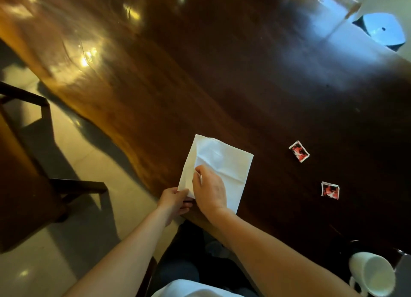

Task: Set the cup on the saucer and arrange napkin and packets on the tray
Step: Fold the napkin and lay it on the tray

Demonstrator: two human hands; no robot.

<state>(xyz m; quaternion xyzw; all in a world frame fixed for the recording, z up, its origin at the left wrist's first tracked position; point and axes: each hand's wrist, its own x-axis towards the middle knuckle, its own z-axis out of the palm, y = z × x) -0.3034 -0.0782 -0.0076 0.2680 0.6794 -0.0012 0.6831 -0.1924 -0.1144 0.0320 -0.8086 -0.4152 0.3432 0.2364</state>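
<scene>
Glossy dark wooden table (200, 74) with lamp glare; pale tiled floor (73, 154); dark wooden chair (33, 185) alongside

This looks like a home dining room: a long, glossy dark-brown wooden table (222, 74) stands on pale polished floor tiles (73, 163), with a dark wooden armchair (33, 163) drawn up beside it.

Legible text: none. Two packets, the far one (299, 151) and the near one (330, 190), carry red, black and white printing, too small and blurred to read.
</scene>
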